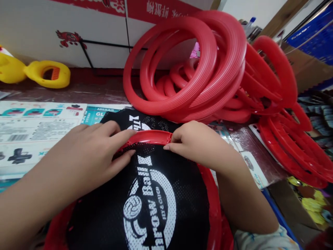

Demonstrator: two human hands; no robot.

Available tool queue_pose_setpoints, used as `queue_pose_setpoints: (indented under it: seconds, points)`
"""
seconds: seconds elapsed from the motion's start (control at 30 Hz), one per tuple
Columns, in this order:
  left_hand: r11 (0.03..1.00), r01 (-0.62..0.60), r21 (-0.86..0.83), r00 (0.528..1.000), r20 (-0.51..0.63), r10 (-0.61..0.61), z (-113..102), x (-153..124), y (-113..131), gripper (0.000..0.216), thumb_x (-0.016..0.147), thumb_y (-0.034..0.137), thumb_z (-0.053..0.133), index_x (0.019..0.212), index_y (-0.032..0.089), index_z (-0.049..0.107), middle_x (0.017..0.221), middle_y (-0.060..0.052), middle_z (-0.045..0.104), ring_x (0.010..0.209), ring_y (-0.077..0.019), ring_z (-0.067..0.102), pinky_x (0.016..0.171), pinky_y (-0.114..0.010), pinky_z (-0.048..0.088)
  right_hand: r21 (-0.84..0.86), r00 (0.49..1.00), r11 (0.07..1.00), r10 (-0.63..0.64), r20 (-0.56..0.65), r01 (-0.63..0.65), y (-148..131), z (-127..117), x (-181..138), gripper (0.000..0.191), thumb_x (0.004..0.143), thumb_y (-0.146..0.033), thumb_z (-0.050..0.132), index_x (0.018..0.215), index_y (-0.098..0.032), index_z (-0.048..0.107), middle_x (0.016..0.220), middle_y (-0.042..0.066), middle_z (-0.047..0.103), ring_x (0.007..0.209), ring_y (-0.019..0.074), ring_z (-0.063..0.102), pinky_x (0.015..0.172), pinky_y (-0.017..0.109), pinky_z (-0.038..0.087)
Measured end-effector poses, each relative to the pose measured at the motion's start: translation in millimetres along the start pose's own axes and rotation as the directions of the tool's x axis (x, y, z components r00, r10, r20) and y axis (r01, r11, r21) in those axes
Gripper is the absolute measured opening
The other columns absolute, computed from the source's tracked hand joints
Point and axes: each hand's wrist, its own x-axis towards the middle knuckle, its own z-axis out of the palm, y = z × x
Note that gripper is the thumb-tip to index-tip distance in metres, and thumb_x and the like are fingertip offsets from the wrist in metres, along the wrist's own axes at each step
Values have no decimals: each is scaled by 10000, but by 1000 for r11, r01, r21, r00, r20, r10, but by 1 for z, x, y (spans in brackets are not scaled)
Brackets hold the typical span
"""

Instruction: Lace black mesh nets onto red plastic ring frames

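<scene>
A red plastic ring [152, 136] lies in front of me with a black mesh cloth [145, 194] stretched over it; white lettering and a ball logo are printed on the mesh. My left hand [90, 156] rests on the mesh at the ring's far left rim, fingers pressed together on the cloth edge and rim. My right hand [197, 144] pinches the mesh edge at the ring's far right rim. More black mesh [137, 119] pokes out beyond the ring.
A heap of red plastic rings [197, 66] leans against the white cardboard wall [78, 34] behind. More red rings [291, 149] lie at the right. Printed cards [33, 128] cover the table at left. Yellow plastic toy parts [47, 73] sit at the far left.
</scene>
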Motion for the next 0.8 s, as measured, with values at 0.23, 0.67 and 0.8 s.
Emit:
queue_pose_setpoints:
  seconds: [0.23,0.67,0.8]
  points:
    - [921,-111,-374,994,-58,96,17,13,8,300,950,255,379,1058,122,625,1163,-144,580,1005,-247,567,863,-420,492,-24,1000,999,-22,5,23,-4,5,4,192,833,-334,635,784,-183,744,743,34,681,596,119,516,551,262,287]
    - [820,-4,-572,1000,1,5,17,14,5,224,918,272,456,930,176,658,1039,-71,524,945,-194,531,838,-364,445,-20,990,990,-139,30,140,-14,12,7,197,821,-307,641,700,-161,696,679,10,644,598,106,480,538,251,253]
    - [782,22,-623,1000,1,-27,15,19,9,199,906,256,465,865,166,638,1071,-72,562,981,-183,552,854,-331,444,101,993,988,-109,-43,112,-14,13,8,148,783,-210,623,648,-158,655,624,-18,612,550,79,458,524,247,238]
